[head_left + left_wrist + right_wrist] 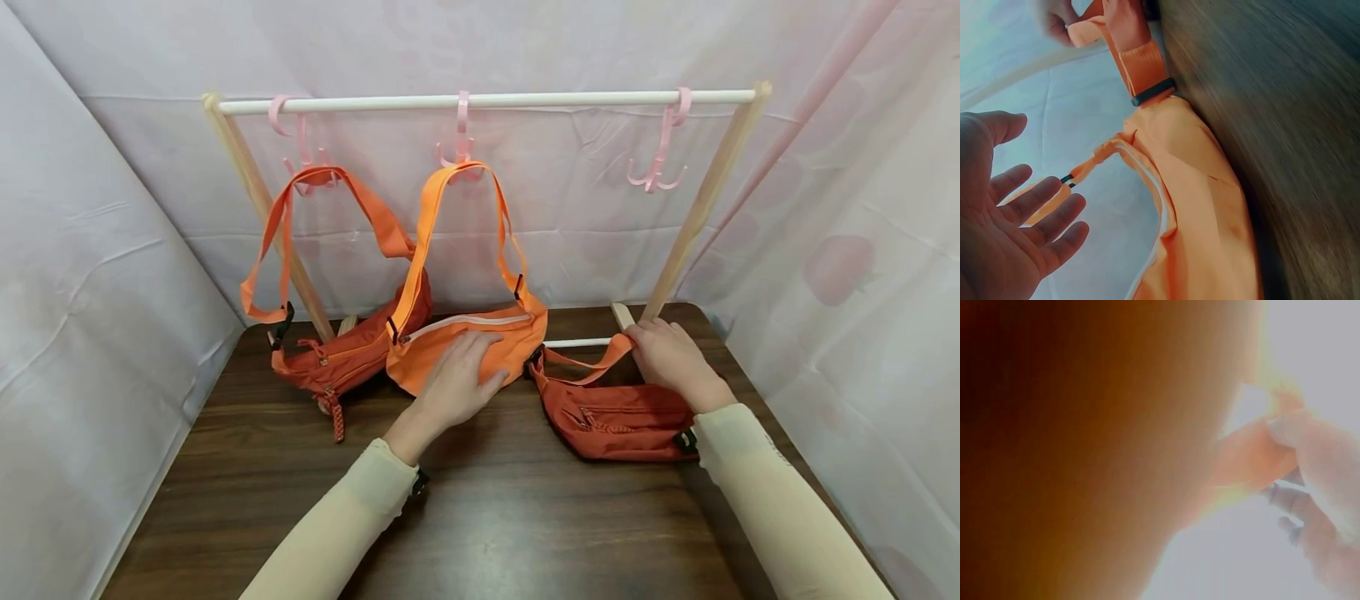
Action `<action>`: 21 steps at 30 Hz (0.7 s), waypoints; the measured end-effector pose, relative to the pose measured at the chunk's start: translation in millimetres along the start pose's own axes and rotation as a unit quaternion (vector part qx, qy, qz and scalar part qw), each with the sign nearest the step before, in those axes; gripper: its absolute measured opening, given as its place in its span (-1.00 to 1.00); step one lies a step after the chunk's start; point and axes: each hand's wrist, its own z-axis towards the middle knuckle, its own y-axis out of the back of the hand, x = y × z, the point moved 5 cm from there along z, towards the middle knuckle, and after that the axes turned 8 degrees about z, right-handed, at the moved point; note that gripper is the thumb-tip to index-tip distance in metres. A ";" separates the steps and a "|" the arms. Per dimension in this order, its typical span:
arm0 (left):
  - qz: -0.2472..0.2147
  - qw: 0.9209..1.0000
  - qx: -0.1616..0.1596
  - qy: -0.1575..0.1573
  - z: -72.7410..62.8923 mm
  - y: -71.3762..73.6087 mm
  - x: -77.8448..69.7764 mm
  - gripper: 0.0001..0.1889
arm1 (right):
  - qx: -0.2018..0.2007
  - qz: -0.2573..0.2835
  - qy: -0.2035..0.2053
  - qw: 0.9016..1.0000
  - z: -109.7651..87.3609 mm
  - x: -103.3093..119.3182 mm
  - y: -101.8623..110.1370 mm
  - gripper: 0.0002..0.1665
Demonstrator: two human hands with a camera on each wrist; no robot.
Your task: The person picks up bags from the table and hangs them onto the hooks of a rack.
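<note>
My right hand (675,357) pinches the orange strap (617,352) of a rust-red waist bag (630,417) at the right of the table; in the right wrist view the thumb and fingers meet on this strap (1254,456). The bag's zipped front faces me. In front of a bright orange bag (517,343) in the middle, my left hand (456,385) is spread with relaxed fingers. The left wrist view has that palm (997,231) beside the orange bag (1191,181), holding nothing. Its strap (429,217) loops up to the middle pink hook (462,125).
Another rust-red bag (352,354) hangs by its strap (375,221) from the left pink hook (302,137). The right pink hook (660,150) carries no bag. A white rail (570,99) on wooden legs (705,200) stands across the back of the brown table (487,517), before a pale curtain.
</note>
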 end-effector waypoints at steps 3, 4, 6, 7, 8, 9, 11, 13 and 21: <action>-0.004 1.000 0.003 0.000 2.3 -0.4 -4.3 -0.42 | -0.016 0.008 0.008 1.000 1.2 5.5 6.8 -0.75; -0.006 1.000 0.004 0.001 3.2 -0.7 -5.9 -0.41 | -0.020 0.008 0.010 1.000 1.6 7.5 9.0 -0.74; -0.009 1.000 0.006 0.003 5.0 -1.7 -9.4 -0.40 | -0.031 0.010 0.017 0.999 3.3 12.0 13.5 -0.74; -0.010 1.000 0.008 0.003 6.1 -2.2 -11.1 -0.39 | -0.037 0.008 0.021 0.999 4.5 13.9 15.6 -0.74; -0.011 1.000 0.009 0.003 7.3 -3.1 -13.0 -0.38 | -0.043 0.006 0.026 0.999 5.6 16.1 17.9 -0.74; -0.011 1.000 0.011 0.003 8.7 -4.5 -15.0 -0.36 | -0.047 0.004 0.026 0.999 6.5 18.1 19.9 -0.73; -0.014 1.000 0.016 0.000 11.7 -7.6 -19.5 -0.34 | -0.056 0.007 0.022 0.998 7.6 21.3 24.1 -0.71; -0.021 1.000 0.021 -0.004 15.1 -11.1 -25.0 -0.30 | -0.064 0.020 0.013 0.998 7.8 24.3 28.3 -0.68; -0.028 0.997 0.068 -0.008 30.0 -35.3 -45.8 0.00 | -0.104 0.154 0.002 0.983 7.0 39.3 43.1 -0.60</action>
